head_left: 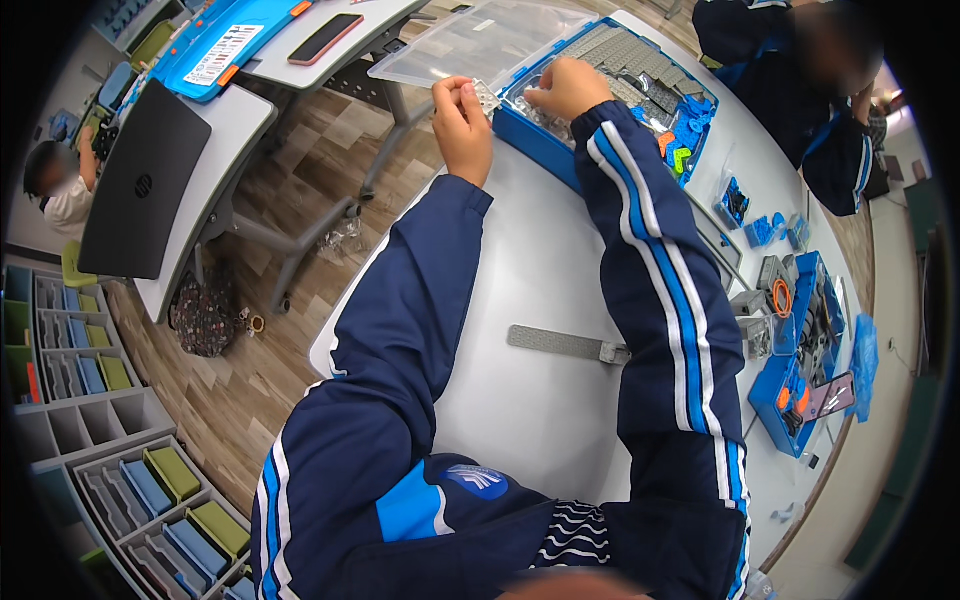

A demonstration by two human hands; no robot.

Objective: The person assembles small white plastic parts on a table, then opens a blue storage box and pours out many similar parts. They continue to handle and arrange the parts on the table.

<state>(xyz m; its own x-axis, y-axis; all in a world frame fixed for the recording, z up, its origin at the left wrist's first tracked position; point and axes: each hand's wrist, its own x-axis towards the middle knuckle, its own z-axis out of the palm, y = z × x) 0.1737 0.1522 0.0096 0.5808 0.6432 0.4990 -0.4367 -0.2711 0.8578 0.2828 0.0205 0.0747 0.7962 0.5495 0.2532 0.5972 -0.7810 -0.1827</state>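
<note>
At the far side of the white table (520, 430), my left hand (463, 135) grips a small light-grey building piece with holes (484, 98) between thumb and fingers. My right hand (578, 92) reaches into the near-left compartment of a blue parts box (538, 148), fingertips pinched together over small clear and grey parts. Whether anything sits in that pinch is hidden. Rows of grey beams fill the box's far part, with blue, orange and green pieces at its right. A long grey perforated strip (555, 342) with a small connector at its end lies beside my right forearm.
A clear lid (465, 45) stretches left from the box. Another blue parts box (770, 385), small blue pieces (765, 230) and an orange ring (781, 297) are at right. Across from me is another person (790, 60). A laptop (145, 185) and phone (325, 40) rest on neighbouring tables.
</note>
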